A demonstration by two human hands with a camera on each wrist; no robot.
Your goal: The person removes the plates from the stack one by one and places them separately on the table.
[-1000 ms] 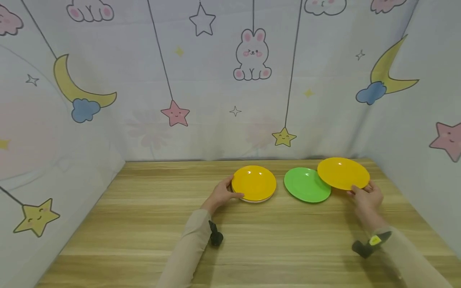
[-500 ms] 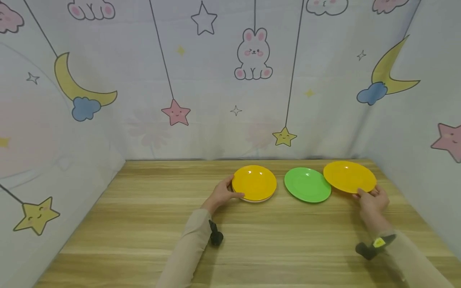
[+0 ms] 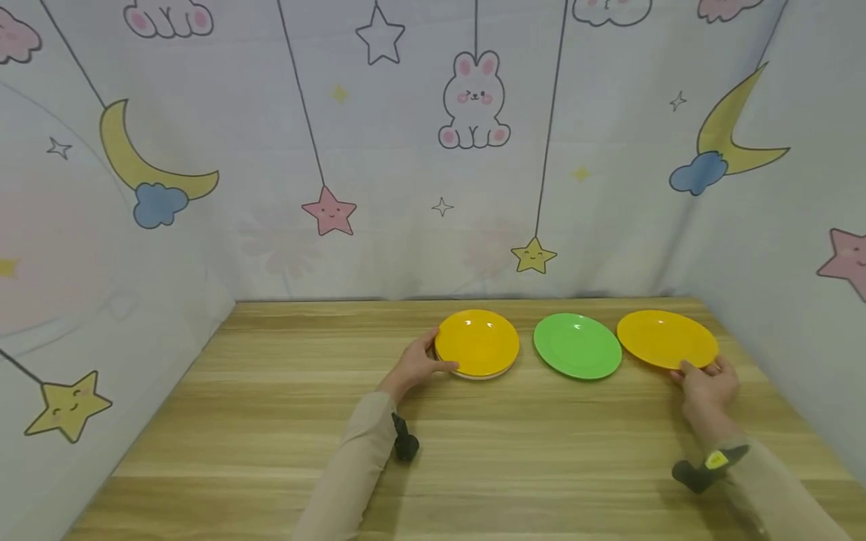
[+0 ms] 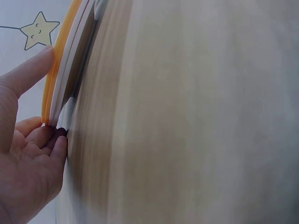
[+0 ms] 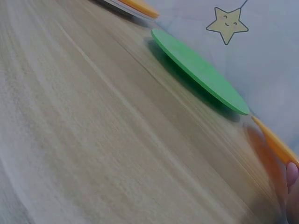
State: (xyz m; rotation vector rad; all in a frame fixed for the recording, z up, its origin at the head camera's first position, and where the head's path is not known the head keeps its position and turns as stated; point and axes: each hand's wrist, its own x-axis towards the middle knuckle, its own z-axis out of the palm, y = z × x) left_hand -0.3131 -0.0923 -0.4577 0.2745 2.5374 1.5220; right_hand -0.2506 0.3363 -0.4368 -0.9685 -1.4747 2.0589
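Note:
My left hand (image 3: 414, 364) holds the left rim of a stack of plates, a yellow-orange plate (image 3: 476, 342) on top with white rims (image 4: 58, 88) beneath it. In the left wrist view the thumb lies at the orange rim while the other fingers are curled under the stack. A second yellow-orange plate (image 3: 666, 340) is at the right, pinched at its near right edge by my right hand (image 3: 709, 387), thumb on top. Its left edge tips down toward the table in the right wrist view. Between the two lies a green plate (image 3: 577, 346) on the table.
The wooden table (image 3: 541, 458) spreads in front of the plates. A printed curtain (image 3: 406, 165) hangs right behind the table's far edge, and pale side walls (image 3: 798, 323) stand left and right.
My right hand has moved right and slightly nearer with its orange plate, lowering it; the plate no longer overlaps the green one. The left hand and its stack stay in place.

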